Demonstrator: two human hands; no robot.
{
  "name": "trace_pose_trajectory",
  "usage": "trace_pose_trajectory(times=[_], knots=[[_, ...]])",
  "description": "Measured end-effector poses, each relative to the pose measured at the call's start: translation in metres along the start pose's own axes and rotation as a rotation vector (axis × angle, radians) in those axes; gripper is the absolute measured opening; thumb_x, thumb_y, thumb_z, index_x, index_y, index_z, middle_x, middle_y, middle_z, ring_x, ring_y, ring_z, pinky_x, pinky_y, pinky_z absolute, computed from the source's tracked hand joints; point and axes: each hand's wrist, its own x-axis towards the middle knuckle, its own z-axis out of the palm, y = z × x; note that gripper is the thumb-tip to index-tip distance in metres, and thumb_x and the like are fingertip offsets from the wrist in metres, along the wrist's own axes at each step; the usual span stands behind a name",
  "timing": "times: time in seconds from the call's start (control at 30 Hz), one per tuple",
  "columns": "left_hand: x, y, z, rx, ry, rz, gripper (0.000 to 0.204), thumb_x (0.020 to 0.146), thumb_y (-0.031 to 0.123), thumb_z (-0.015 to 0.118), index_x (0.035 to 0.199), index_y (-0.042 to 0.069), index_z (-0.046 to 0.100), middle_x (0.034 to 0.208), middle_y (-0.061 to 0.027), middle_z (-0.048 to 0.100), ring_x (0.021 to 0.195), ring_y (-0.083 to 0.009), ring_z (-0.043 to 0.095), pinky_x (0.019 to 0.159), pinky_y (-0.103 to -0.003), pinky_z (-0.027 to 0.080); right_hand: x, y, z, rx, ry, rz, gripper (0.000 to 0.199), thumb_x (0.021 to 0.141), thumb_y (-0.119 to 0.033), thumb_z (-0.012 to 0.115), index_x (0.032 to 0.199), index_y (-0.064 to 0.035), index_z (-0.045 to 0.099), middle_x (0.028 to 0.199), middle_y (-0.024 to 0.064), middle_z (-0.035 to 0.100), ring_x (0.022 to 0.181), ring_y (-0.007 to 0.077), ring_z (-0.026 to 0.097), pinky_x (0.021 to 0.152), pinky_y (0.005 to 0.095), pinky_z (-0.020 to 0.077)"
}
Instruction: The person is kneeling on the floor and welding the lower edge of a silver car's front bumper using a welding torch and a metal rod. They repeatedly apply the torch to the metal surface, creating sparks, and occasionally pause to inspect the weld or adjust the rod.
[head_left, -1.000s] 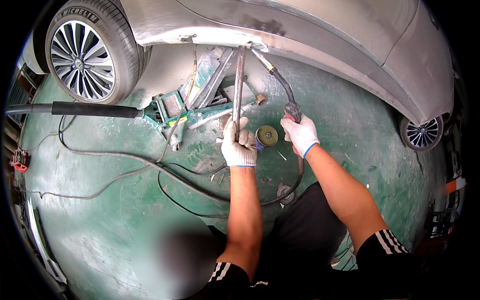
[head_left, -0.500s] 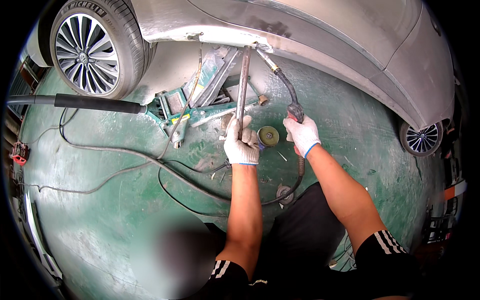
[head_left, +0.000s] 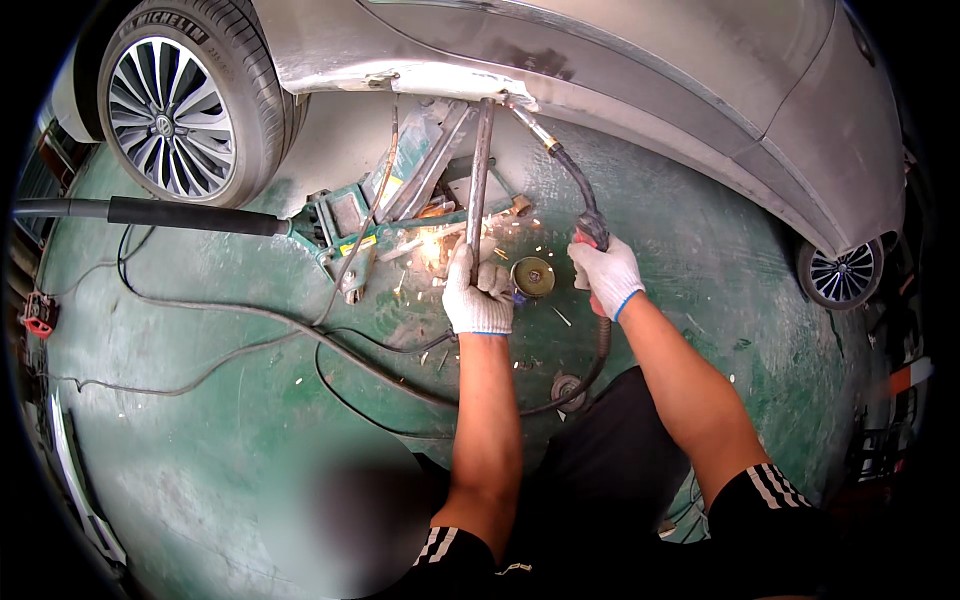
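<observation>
My left hand (head_left: 478, 298), in a white knit glove, is closed round a long metal bar (head_left: 481, 170). The bar's upper end meets the scraped, bare-metal sill (head_left: 450, 82) of a grey car (head_left: 640, 60). In my gloved right hand (head_left: 608, 272) is the red and black handle of a welding torch (head_left: 572, 178). Its neck reaches up and left, and the nozzle tip is at the sill just right of the bar. Bright sparks (head_left: 432, 248) scatter over the floor and jack, left of and around my left hand.
A green floor jack (head_left: 345, 215) with a long black handle (head_left: 190, 212) stands under the car. An angle grinder's disc (head_left: 533, 277) lies between my hands. Cables (head_left: 250, 305) loop across the green floor. A car wheel (head_left: 170, 120) is at upper left, another (head_left: 842, 275) far right.
Sparks have appeared below the sill, and the sill looks brighter near the torch tip. My grip on bar and torch stays the same; the view has shifted slightly.
</observation>
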Motion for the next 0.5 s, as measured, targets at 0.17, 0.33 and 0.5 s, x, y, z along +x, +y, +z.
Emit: trace_pose_trajectory(times=[0.17,0.33,0.5], knots=[[-0.0027,-0.0015,0.0044,0.035,0.044,0.002,0.022,0.112,0.02,0.056,0.122,0.003,0.066,0.104,-0.0146,0.08,0.049,-0.0067,0.043,0.044,-0.024,0.037,0.0,0.0023,-0.0083,0.024,0.009,0.002,0.019,0.092,-0.017,0.077,0.104,-0.0046,0.069,0.079,0.0001,0.063,0.058,0.0102,0.055,0.054,0.0299,0.0472],[-0.0033,0.0018,0.0034,0.036,0.013,0.002,0.027,0.109,0.02,0.06,0.13,0.004,0.065,0.103,-0.0125,0.079,0.051,-0.0076,0.044,0.045,-0.024,0.036,0.0005,0.0024,-0.0036,0.059,-0.031,-0.023,0.02,0.092,-0.016,0.078,0.105,-0.0038,0.07,0.079,0.0002,0.064,0.059,0.01,0.056,0.055,0.0292,0.047],[-0.0034,0.0008,0.0024,0.015,-0.004,-0.007,0.022,0.111,0.019,0.056,0.123,0.003,0.066,0.106,-0.0161,0.08,0.051,-0.0068,0.046,0.045,-0.023,0.039,0.0008,0.0028,-0.0048,0.045,-0.027,-0.031,0.019,0.092,-0.016,0.077,0.106,-0.0042,0.071,0.08,0.0002,0.064,0.059,0.0101,0.056,0.055,0.0298,0.0475]])
